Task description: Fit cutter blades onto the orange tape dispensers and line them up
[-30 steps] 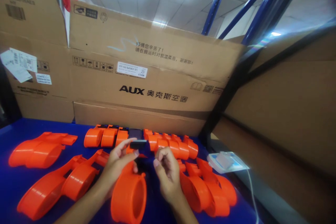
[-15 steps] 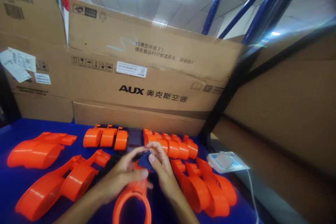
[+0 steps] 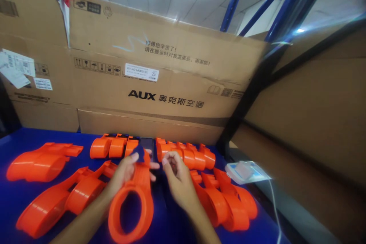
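My left hand [image 3: 125, 169] is closed on an orange plastic part [image 3: 147, 202], a wide ring with a stem. The ring faces me, low in the view, and the stem points up and away. A dark blue piece [image 3: 139, 154] sits at the stem's far end, under my left thumb; whether it is fixed there I cannot tell. To the right, apart from the part, my right hand [image 3: 178, 179] has its thumb and fingers curled together. Anything between those fingertips is hidden.
Similar orange parts lie on the blue surface [image 3: 171, 221]: left group [image 3: 47, 202], back-left row [image 3: 100, 148], back-right row [image 3: 190, 158], right group [image 3: 237, 213]. A dark phone-like object [image 3: 147, 144] lies between the back rows. At right sits a clear plastic case [image 3: 246, 172] with a white cable [image 3: 274, 202]. Cardboard [image 3: 171, 84] stands behind.
My hands have moved apart. My left hand has shifted left with the orange part, whose ring is now turned more toward me. My right hand has come off the blue piece.
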The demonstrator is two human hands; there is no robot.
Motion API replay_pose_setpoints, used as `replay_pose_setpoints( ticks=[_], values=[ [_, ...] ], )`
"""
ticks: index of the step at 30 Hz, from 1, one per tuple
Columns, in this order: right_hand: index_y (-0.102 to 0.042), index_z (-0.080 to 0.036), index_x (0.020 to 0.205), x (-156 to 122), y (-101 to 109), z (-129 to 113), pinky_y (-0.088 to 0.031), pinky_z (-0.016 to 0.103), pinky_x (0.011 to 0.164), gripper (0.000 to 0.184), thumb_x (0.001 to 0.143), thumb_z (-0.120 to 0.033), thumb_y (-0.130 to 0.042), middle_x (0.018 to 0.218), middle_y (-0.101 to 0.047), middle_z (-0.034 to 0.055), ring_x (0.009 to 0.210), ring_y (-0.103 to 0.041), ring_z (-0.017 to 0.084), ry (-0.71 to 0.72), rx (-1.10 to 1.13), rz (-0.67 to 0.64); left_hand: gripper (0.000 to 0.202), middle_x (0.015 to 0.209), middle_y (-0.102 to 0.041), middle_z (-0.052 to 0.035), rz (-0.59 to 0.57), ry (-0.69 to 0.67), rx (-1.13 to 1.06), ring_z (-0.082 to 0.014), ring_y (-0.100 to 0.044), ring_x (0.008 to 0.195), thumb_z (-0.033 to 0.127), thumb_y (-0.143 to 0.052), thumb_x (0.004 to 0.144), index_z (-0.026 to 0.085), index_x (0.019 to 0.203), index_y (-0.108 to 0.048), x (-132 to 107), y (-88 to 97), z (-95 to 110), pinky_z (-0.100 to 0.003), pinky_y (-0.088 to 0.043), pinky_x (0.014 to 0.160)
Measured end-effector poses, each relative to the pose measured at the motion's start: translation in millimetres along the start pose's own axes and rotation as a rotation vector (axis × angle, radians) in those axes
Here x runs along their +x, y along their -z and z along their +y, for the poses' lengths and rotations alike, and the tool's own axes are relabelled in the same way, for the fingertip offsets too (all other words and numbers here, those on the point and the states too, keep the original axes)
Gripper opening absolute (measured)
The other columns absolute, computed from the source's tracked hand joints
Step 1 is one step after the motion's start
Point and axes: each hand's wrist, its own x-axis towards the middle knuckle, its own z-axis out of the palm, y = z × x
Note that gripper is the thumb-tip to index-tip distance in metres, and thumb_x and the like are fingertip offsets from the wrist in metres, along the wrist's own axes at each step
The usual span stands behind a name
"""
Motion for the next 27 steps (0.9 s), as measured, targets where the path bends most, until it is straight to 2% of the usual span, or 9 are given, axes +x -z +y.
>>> replay_pose_setpoints(
  ticks=[2,4,8,13,15,17,20,23,27],
  values=[
    [-0.058,-0.024,0.093,-0.2,7.4,0.9,-0.040,0.029,0.068,0.005,0.089,-0.028,-0.060,0.072,-0.056,-0.0017,0.072,-0.055,0.019,0.008,-0.259,-0.033,0.054,0.099,-0.078,-0.0158,0.011,-0.048,-0.113,-0.0209,-0.071,0.061,0.046,-0.061,0.087,0.010,0.128,-0.059,2.1,6.1,8.3,-0.028,-0.053,0.055],
    [-0.061,-0.025,0.090,-2.5,11.3,-0.5,-0.035,0.027,0.062,0.012,0.080,-0.019,-0.065,0.065,-0.056,-0.0033,0.066,-0.054,0.018,0.036,-0.398,-0.110,0.050,0.097,-0.078,-0.0152,0.032,-0.086,-0.197,-0.0190,-0.069,0.059,0.047,-0.058,0.088,0.008,0.119,-0.064,3.0,10.7,14.5,-0.027,-0.052,0.056],
    [-0.064,-0.027,0.086,-10.4,8.5,-6.0,-0.026,0.026,0.055,0.025,0.070,-0.008,-0.065,0.060,-0.058,-0.0045,0.058,-0.052,0.016,0.091,-0.447,-0.206,0.050,0.098,-0.078,-0.0133,0.092,-0.086,-0.232,-0.0183,-0.068,0.058,0.049,-0.056,0.086,0.010,0.117,-0.066,3.3,12.4,15.9,-0.027,-0.051,0.054],
    [-0.062,-0.024,0.072,-11.5,7.3,-3.9,-0.022,0.025,0.052,0.028,0.061,0.000,-0.058,0.056,-0.058,-0.0047,0.054,-0.050,0.014,0.080,-0.423,-0.195,0.056,0.101,-0.077,-0.0102,0.142,-0.240,-0.155,-0.0223,-0.072,0.071,0.050,-0.061,0.082,0.019,0.129,-0.061,2.4,5.3,5.1,-0.032,-0.056,0.063],
    [-0.061,-0.023,0.070,-7.6,11.2,-0.1,-0.024,0.024,0.051,0.023,0.063,-0.001,-0.057,0.057,-0.058,-0.0043,0.054,-0.050,0.014,0.050,-0.370,-0.176,0.056,0.101,-0.077,-0.0105,0.111,-0.210,-0.138,-0.0248,-0.073,0.078,0.050,-0.060,0.083,0.020,0.131,-0.060,0.1,1.4,2.2,-0.035,-0.058,0.067],
    [-0.060,-0.023,0.070,-2.6,16.0,4.5,-0.028,0.024,0.051,0.019,0.066,-0.005,-0.057,0.057,-0.056,-0.0043,0.053,-0.050,0.014,0.018,-0.294,-0.121,0.055,0.099,-0.077,-0.0118,0.051,-0.114,-0.121,-0.0275,-0.074,0.082,0.050,-0.061,0.084,0.019,0.130,-0.061,-2.9,-2.5,0.3,-0.038,-0.059,0.069],
    [-0.058,-0.022,0.074,3.7,20.4,11.2,-0.035,0.024,0.053,0.012,0.071,-0.010,-0.056,0.059,-0.054,-0.0045,0.055,-0.051,0.014,-0.011,-0.147,0.051,0.048,0.102,-0.077,-0.0139,-0.055,0.016,-0.086,-0.0307,-0.073,0.094,0.041,-0.065,0.084,0.017,0.125,-0.065,-7.3,-7.5,-3.3,-0.041,-0.058,0.078],
    [-0.055,-0.021,0.075,5.8,19.1,14.3,-0.036,0.024,0.053,0.008,0.073,-0.014,-0.058,0.062,-0.053,-0.0043,0.055,-0.049,0.013,-0.026,-0.045,0.200,0.043,0.114,-0.074,-0.0161,-0.120,0.056,-0.013,-0.0331,-0.069,0.108,0.029,-0.069,0.084,0.015,0.124,-0.066,-10.8,-10.1,-9.8,-0.043,-0.056,0.088],
    [-0.056,-0.021,0.076,3.6,13.7,5.9,-0.033,0.023,0.052,0.008,0.075,-0.018,-0.064,0.061,-0.049,-0.0052,0.054,-0.043,0.012,-0.032,0.109,0.211,0.045,0.121,-0.072,-0.0152,-0.115,0.061,0.103,-0.0340,-0.068,0.110,0.025,-0.072,0.083,0.018,0.126,-0.066,-13.7,-10.3,-17.7,-0.043,-0.055,0.088]
  ],
)
